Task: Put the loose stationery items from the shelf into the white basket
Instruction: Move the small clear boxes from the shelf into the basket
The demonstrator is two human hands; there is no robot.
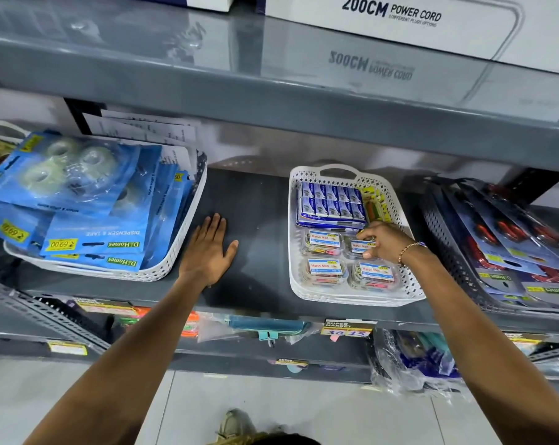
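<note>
Putting small clip boxes into the white basket [403,277] on the shelf [255,213].

The right hand [384,244] is inside the basket, and its fingers [366,235] are curled on one small clear box [360,247] with a blue and white label. The left hand [209,252] lies flat on the bare shelf with its fingers spread wide and holds nothing. I count four small clear boxes in the front of the basket, in two rows of two. Behind them sits one big blue pack of staples [331,205], and some yellow things [376,203] beside it that are too small to tell. The shelf between the baskets looks bare, so I think the job is nearly done. Only this last box needs to be set down straight.
</note>
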